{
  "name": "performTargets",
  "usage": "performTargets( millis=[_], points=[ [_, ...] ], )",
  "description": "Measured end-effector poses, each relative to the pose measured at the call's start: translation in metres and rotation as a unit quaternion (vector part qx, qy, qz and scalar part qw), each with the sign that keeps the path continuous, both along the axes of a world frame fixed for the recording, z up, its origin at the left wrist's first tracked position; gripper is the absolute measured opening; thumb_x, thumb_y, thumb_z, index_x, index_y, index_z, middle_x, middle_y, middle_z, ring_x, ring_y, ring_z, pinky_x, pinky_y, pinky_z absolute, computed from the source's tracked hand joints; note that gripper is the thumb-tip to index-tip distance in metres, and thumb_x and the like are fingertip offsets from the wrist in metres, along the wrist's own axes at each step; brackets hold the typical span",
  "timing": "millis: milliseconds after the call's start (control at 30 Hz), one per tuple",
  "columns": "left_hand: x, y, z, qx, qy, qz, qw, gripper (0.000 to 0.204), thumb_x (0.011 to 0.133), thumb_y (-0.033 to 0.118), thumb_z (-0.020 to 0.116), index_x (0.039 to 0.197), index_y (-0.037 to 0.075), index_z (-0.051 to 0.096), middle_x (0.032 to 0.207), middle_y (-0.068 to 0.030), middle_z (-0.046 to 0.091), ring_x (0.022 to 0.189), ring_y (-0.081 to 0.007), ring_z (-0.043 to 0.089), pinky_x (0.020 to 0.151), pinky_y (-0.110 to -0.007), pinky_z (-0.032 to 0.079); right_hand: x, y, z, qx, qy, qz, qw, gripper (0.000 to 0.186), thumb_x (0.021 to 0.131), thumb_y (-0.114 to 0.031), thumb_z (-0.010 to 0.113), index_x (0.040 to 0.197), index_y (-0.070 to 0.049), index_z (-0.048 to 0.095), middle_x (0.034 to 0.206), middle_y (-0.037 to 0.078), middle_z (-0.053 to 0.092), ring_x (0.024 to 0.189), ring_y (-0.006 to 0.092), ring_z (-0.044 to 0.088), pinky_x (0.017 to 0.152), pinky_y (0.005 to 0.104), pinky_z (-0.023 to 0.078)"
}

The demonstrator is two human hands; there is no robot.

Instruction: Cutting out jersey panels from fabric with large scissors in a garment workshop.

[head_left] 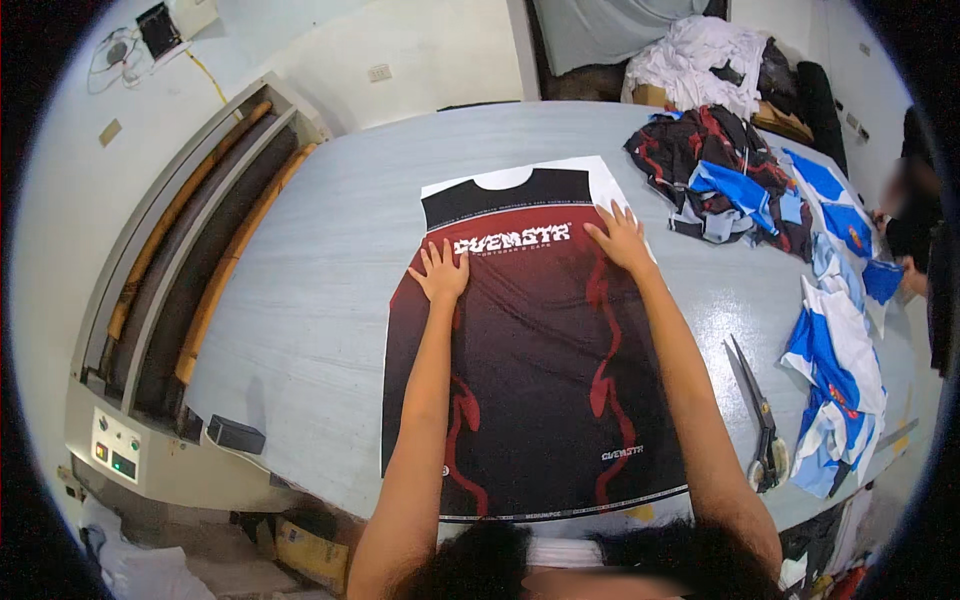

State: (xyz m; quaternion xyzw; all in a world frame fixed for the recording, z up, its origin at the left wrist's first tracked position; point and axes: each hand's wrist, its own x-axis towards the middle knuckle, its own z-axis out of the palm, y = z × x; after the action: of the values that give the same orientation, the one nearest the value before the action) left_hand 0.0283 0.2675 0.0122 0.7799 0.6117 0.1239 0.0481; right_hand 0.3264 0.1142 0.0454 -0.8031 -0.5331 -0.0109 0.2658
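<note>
A black and dark red printed jersey panel (530,350) lies flat on the table, its neck cutout at the far end. White sheet or fabric (606,182) shows around its neck and along its upper right edge. My left hand (440,274) rests flat on the panel's upper left, fingers spread beside the white lettering. Over at the upper right edge, my right hand (622,240) is pressed flat, also with fingers apart. Neither hand holds anything. My forearms cover parts of the panel's sides. Large scissors (762,415) lie to the right of my right forearm, blades pointing away.
The pale grey table (300,290) carries a pile of dark red, black and blue fabric (715,175) and blue-white pieces (835,350) at right. Another person (915,230) stands beyond them. A roller machine (190,260) lines the left; a small black box (236,434) sits nearby.
</note>
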Motion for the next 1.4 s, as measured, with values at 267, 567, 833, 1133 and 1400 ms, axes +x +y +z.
performTargets(
  millis=[267, 567, 833, 1133, 1400],
  points=[
    [0.001, 0.004, -0.002, 0.007, 0.009, -0.007, 1.000, 0.062, 0.087, 0.056, 0.026, 0.140, 0.023, 0.023, 0.147, -0.0094, 0.014, 0.136, -0.0270, 0.010, 0.103, -0.060, 0.000, -0.004, 0.028, -0.045, -0.084, -0.114, -0.043, 0.989, 0.066, 0.081, -0.065, 0.032, 0.135, -0.028, 0.033, 0.144, 0.010, 0.024, 0.132, 0.0359, 0.017, 0.103, 0.0577, 0.006],
    [0.009, 0.030, -0.003, -0.009, 0.011, -0.011, 1.000, 0.063, 0.086, 0.057, 0.026, 0.140, 0.023, 0.022, 0.147, -0.0087, 0.014, 0.136, -0.0265, 0.009, 0.103, -0.060, 0.000, 0.007, 0.049, -0.042, -0.095, -0.132, -0.066, 0.985, 0.065, 0.081, -0.065, 0.031, 0.136, -0.029, 0.032, 0.144, 0.007, 0.023, 0.132, 0.0347, 0.018, 0.104, 0.0571, 0.005],
    [0.009, 0.050, -0.007, 0.020, 0.015, -0.010, 1.000, 0.063, 0.086, 0.057, 0.026, 0.139, 0.024, 0.024, 0.146, -0.0086, 0.016, 0.135, -0.0271, 0.011, 0.102, -0.061, 0.001, 0.010, 0.060, -0.037, -0.091, -0.133, -0.071, 0.984, 0.066, 0.081, -0.067, 0.028, 0.135, -0.030, 0.033, 0.144, 0.008, 0.024, 0.132, 0.0351, 0.019, 0.105, 0.0563, 0.006],
    [0.003, 0.020, 0.003, 0.307, -0.162, -0.086, 0.934, 0.041, 0.091, 0.026, 0.039, 0.129, 0.009, 0.041, 0.130, -0.0113, 0.045, 0.124, -0.0237, 0.037, 0.102, -0.045, 0.021, -0.007, 0.012, -0.028, 0.163, -0.210, -0.046, 0.963, 0.056, 0.083, -0.037, 0.052, 0.132, -0.015, 0.037, 0.138, 0.013, 0.033, 0.129, 0.0331, 0.026, 0.105, 0.0516, 0.017],
    [-0.059, -0.100, 0.018, 0.193, -0.131, -0.214, 0.949, 0.040, 0.090, 0.028, 0.043, 0.127, 0.012, 0.045, 0.131, -0.0107, 0.044, 0.125, -0.0267, 0.036, 0.103, -0.046, 0.021, -0.039, -0.148, 0.003, 0.076, -0.139, 0.061, 0.986, 0.054, 0.084, -0.033, 0.053, 0.133, -0.015, 0.036, 0.142, 0.012, 0.026, 0.130, 0.0346, 0.022, 0.105, 0.0520, 0.015]
  ],
)
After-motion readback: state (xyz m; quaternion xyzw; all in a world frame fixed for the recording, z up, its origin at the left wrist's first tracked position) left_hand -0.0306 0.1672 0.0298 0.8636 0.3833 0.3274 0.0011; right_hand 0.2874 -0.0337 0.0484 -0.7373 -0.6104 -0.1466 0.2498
